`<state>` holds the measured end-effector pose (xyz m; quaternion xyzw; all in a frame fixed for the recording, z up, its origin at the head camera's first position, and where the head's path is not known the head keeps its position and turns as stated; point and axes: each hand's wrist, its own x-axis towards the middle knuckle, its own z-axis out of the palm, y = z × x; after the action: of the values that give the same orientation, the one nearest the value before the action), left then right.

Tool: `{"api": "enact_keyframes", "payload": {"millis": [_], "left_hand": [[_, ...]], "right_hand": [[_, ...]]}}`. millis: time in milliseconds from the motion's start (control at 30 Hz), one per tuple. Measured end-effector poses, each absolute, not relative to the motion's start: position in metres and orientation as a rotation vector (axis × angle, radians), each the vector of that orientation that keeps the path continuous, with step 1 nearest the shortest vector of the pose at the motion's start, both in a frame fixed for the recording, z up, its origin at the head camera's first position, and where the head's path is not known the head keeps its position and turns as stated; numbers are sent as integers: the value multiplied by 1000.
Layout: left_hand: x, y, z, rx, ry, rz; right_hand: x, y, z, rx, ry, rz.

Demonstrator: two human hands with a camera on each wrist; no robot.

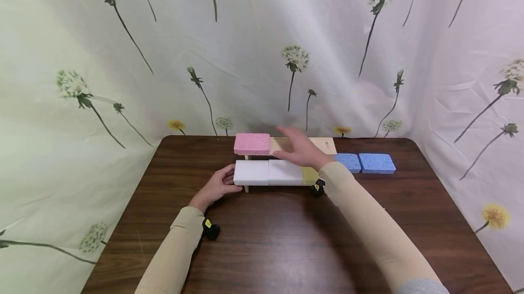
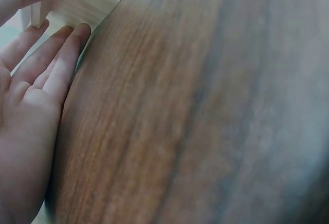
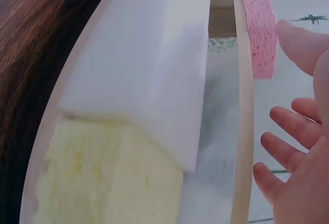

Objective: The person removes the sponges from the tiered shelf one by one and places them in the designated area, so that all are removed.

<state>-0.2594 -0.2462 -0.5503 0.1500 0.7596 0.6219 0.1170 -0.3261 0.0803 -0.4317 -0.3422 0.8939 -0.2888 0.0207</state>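
A two-tier pale wooden rack (image 1: 325, 144) stands on the table. At the left end of its upper shelf lies a pink sponge (image 1: 252, 144). Two white foam blocks (image 1: 251, 173) sit side by side on the lower shelf, followed by a yellow sponge (image 1: 309, 175) partly behind my right sleeve. My left hand (image 1: 216, 188) is at the rack's left end, fingertips against the wood (image 2: 85, 5) in the left wrist view. Over the upper shelf, right of the pink sponge, my right hand (image 1: 302, 147) is spread and holds nothing; its thumb overlaps the lower tier's back edge.
Two blue sponges (image 1: 377, 163) lie in line at the rack's right side, one partly behind my right sleeve. The dark wooden table (image 1: 262, 239) ends at a curtain (image 1: 254, 80) printed with dandelions. Black wrist cameras (image 1: 211, 230) are strapped below both hands.
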Motion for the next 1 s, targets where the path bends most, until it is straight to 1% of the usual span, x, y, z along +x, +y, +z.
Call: {"api": "enact_keyframes", "payload": {"millis": [600, 1000], "left_hand": [[-260, -247, -553, 459, 2249, 1803], [-260, -247, -552, 444, 2235, 1821]], "right_hand": [[-328, 44, -435, -999, 2808, -817], [-326, 34, -439, -991, 2860, -764]]}}
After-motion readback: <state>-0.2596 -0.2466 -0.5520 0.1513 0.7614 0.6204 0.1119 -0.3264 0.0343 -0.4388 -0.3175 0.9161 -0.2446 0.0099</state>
